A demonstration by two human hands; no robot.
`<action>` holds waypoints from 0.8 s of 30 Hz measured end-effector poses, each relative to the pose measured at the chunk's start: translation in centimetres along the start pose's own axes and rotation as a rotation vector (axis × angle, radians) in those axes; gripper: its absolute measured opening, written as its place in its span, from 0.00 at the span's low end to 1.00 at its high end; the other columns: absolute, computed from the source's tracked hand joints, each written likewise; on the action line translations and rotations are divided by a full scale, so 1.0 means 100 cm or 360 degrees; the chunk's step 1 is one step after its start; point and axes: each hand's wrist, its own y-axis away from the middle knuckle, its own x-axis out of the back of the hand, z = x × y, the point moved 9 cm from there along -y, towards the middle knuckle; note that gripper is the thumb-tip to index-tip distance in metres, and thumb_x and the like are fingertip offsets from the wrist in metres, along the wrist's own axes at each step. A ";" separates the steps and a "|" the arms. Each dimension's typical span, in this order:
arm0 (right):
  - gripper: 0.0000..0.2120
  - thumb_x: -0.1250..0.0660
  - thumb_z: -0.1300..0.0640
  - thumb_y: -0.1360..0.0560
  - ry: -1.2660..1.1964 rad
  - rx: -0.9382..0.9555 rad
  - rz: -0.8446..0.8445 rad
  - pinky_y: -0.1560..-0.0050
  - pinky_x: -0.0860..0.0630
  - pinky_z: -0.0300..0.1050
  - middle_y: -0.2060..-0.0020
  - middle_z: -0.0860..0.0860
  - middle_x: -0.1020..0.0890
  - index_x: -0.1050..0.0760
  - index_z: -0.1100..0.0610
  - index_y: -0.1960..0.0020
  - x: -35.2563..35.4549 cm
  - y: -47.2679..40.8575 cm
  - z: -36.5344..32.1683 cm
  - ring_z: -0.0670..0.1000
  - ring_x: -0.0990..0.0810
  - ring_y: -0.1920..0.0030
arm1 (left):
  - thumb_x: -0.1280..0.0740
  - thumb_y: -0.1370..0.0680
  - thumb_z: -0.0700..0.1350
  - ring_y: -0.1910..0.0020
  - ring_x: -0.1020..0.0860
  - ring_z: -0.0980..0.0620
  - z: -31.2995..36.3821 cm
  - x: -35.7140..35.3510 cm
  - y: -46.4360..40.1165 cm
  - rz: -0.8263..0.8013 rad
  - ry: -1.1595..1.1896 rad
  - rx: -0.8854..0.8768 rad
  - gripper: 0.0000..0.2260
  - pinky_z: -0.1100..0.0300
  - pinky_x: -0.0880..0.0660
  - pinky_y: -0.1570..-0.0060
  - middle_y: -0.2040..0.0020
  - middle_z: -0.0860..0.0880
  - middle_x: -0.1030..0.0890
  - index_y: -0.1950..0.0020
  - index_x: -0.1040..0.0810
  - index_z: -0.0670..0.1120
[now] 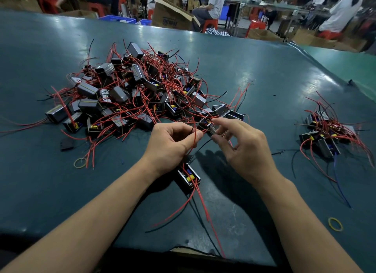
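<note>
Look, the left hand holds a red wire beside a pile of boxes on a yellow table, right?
No, the head view shows a dark green table, not yellow. The left hand does hold a red wire beside the pile of boxes.

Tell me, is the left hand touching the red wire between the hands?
Touching. The head view shows the left hand pinching the red wire between thumb and forefinger; the right hand pinches a small box.

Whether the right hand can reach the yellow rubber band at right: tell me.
Probably yes: the rubber band lies alone on the table beside its forearm; the right hand must first release its module.
</note>
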 end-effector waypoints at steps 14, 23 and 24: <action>0.08 0.32 0.59 0.25 -0.0687 -0.0349 -0.0201 0.63 0.27 0.44 0.64 0.51 0.20 0.20 0.59 0.61 -0.014 -0.004 0.008 0.49 0.23 0.63 | 0.27 0.27 0.37 0.69 0.24 0.57 0.002 -0.009 0.003 -0.0133 0.0102 0.0004 0.03 0.68 0.27 0.66 0.69 0.50 0.19 0.60 0.16 0.43; 0.12 0.36 0.57 0.22 -0.1583 -0.1471 -0.0294 0.75 0.32 0.42 0.72 0.50 0.24 0.25 0.56 0.64 -0.051 0.020 0.032 0.50 0.24 0.71 | 0.31 0.24 0.36 0.68 0.23 0.55 0.000 -0.012 0.003 -0.0168 0.0091 0.0051 0.04 0.66 0.25 0.67 0.66 0.49 0.17 0.52 0.16 0.40; 0.11 0.34 0.57 0.22 -0.1554 -0.1473 -0.0242 0.76 0.31 0.41 0.71 0.50 0.23 0.25 0.56 0.63 -0.048 0.020 0.036 0.51 0.24 0.71 | 0.32 0.23 0.36 0.66 0.21 0.55 -0.001 -0.012 0.002 -0.0180 0.0102 0.0075 0.06 0.65 0.23 0.64 0.63 0.48 0.16 0.49 0.16 0.40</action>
